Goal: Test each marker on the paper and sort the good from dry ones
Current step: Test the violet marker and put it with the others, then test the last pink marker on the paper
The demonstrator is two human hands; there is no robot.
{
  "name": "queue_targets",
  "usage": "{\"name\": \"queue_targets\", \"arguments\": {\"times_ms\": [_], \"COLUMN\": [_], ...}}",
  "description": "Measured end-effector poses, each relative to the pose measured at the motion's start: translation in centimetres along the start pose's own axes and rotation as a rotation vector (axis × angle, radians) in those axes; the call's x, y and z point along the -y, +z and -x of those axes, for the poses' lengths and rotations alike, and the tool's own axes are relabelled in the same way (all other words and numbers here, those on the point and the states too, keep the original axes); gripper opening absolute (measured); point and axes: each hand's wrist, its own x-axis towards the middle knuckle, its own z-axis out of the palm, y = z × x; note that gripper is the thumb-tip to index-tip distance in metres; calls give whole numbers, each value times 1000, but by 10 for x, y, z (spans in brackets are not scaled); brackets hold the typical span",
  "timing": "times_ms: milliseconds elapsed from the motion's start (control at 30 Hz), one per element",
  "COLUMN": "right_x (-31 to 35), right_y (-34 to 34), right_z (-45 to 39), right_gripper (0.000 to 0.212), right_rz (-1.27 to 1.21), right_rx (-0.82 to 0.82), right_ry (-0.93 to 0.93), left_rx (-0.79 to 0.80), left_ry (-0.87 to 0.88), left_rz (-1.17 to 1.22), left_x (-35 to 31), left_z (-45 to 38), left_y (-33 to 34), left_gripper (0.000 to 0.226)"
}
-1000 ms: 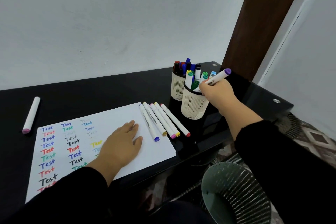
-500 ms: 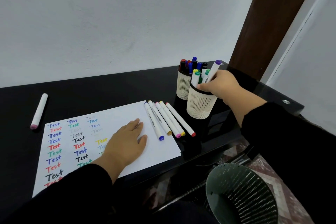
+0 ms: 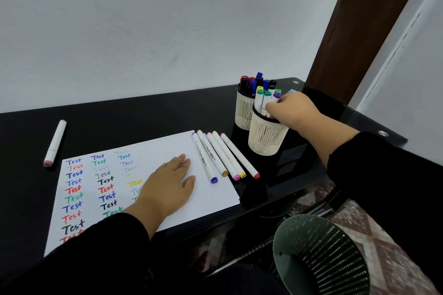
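R hand [image 3: 293, 109] fingers curl down into the near cup [image 3: 267, 135], at or round the purple-capped marker [image 3: 275, 99]; the grip itself is hidden behind the knuckles, so can't tell if it's pinched or just let go. That marker stands near upright, long axis approx 12–6 o'clock, cap up, packed w/ the other white-barrelled ones. Far cup [image 3: 244, 110] of dark markers touches or nearly touches at 10 o'clock.

Row of five loose markers [image 3: 224, 155] lies at 8 o'clock from the R fingers, axes running 11 to 5, caps toward the person, the leftmost one on the paper [image 3: 148, 175]. R hand is the nearer one to them. L hand [image 3: 167, 187] lies flat on the sheet, fingers straight, holding nothing.

Lone pink marker [image 3: 55, 142] sits well apart at 9 o'clock. Table edge runs just past the cups at 5 o'clock, bin [image 3: 318, 256] below it. Open room: bare paper btwn L hand and the row.
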Motion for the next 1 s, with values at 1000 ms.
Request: {"name": "queue_targets", "arguments": {"times_ms": [1000], "right_x": [65], "right_y": [9], "right_z": [47], "right_gripper": [24], "right_rz": [159], "right_rx": [-41], "right_ry": [-401], "left_rx": [32], "left_ry": [-178], "left_rz": [55], "left_x": [60], "left_z": [34], "left_y": [-31], "left_gripper": [55]}}
